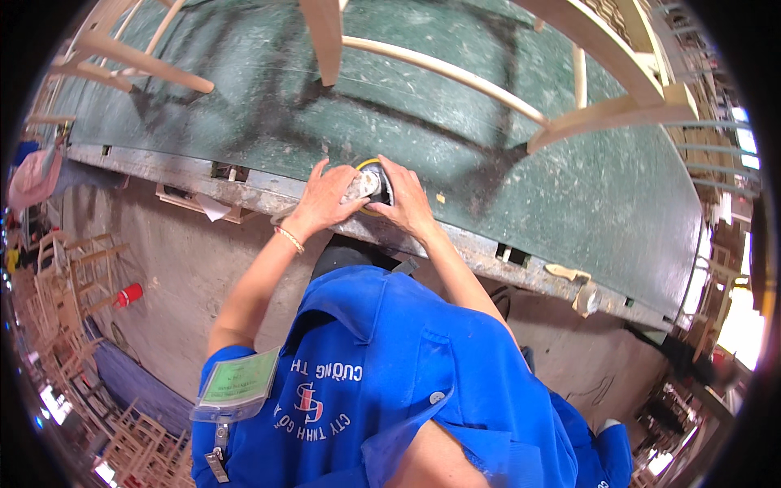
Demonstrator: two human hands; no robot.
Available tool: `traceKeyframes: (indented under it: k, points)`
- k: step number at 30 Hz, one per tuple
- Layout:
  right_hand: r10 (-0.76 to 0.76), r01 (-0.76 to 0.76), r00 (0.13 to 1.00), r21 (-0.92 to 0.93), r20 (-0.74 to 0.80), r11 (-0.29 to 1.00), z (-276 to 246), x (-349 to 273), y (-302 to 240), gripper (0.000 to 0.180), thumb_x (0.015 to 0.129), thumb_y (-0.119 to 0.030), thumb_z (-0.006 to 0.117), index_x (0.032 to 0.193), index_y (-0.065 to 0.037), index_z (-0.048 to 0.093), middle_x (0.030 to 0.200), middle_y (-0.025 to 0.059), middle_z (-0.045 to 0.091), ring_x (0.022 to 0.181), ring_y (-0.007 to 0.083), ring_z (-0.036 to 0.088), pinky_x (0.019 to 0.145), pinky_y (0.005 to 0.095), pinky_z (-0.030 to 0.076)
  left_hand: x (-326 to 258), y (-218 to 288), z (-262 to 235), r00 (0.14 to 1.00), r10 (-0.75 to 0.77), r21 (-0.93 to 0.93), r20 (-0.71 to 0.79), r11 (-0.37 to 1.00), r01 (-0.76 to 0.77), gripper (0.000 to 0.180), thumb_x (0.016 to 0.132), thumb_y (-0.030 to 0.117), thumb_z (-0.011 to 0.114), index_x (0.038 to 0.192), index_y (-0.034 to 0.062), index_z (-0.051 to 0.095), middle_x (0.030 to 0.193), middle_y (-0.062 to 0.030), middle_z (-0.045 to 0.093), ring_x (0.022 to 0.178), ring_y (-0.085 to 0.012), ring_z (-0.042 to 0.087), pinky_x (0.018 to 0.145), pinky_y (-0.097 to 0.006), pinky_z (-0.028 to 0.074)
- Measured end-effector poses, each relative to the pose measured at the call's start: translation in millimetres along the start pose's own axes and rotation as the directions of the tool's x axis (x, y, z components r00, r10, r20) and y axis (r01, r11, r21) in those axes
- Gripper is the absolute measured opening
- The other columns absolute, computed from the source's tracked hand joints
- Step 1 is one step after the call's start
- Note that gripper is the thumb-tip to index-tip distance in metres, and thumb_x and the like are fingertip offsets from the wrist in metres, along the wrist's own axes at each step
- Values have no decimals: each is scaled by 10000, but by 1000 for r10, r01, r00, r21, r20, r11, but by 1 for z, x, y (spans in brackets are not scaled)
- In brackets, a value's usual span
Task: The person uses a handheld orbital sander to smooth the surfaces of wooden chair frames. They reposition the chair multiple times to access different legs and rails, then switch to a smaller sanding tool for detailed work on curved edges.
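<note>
Both my hands meet at the near edge of a green workbench (488,138). Between them is a small round tool with a black body and a yellow rim (376,184), likely a palm sander. My left hand (325,198) grips its left side, fingers curled over a grey part. My right hand (404,199) cups its right side. A thin bracelet (289,239) circles my left wrist. Pale wooden chair frames stand on the bench beyond: one leg (325,37) straight ahead, another frame (602,106) to the right.
The bench's worn metal edge (488,248) runs across in front of me, with a pale scrap (582,293) on its right part. Below is a dusty concrete floor (163,268) with a red can (128,294). Stacked wooden chair frames (73,276) crowd the left.
</note>
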State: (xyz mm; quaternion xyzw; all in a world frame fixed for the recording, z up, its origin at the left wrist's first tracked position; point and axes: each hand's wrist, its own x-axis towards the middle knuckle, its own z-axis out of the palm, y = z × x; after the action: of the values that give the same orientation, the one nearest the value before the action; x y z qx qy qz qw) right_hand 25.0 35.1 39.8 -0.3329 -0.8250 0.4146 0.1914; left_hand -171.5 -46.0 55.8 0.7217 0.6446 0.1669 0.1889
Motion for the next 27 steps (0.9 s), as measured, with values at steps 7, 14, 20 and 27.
traceKeyframes:
  k: [7, 14, 20, 27]
  points:
    - [83, -83, 997, 105, 8, 991, -11, 2, 7, 599, 837, -269, 720, 1327, -24, 478, 1193, 188, 619, 1116, 379, 583, 941, 432, 459, -10, 22, 35, 896, -261, -128, -359, 965, 230, 519, 808, 283, 671, 1251, 88, 482, 1162, -113, 620, 1076, -281, 584, 1110, -525, 244]
    - [-87, 87, 996, -71, 0, 994, -22, 8, -1, 521, 870, -345, 674, 1303, -74, 571, 1185, 167, 631, 1084, 337, 601, 916, 399, 476, 1, -10, 17, 927, -109, 19, -359, 992, 124, 457, 796, 291, 666, 1208, 114, 580, 1094, -69, 671, 985, -231, 628, 1090, -463, 312]
    - [-128, 148, 985, -194, 115, 970, -26, 13, -20, 458, 907, -352, 623, 1293, -107, 588, 1113, 149, 622, 997, 331, 595, 858, 420, 488, -14, -21, 14, 921, -217, -93, -322, 976, 198, 465, 868, 346, 651, 1251, 98, 563, 1173, -78, 653, 1057, -272, 615, 1016, -434, 404]
    - [-225, 276, 957, -326, 184, 904, -38, 19, -18, 349, 908, -292, 606, 1223, -144, 635, 1027, 143, 607, 916, 307, 579, 777, 420, 474, -16, -18, 22, 902, -289, -151, -320, 956, 253, 444, 811, 463, 679, 1038, 84, 634, 982, -87, 674, 907, -272, 651, 773, -401, 494]
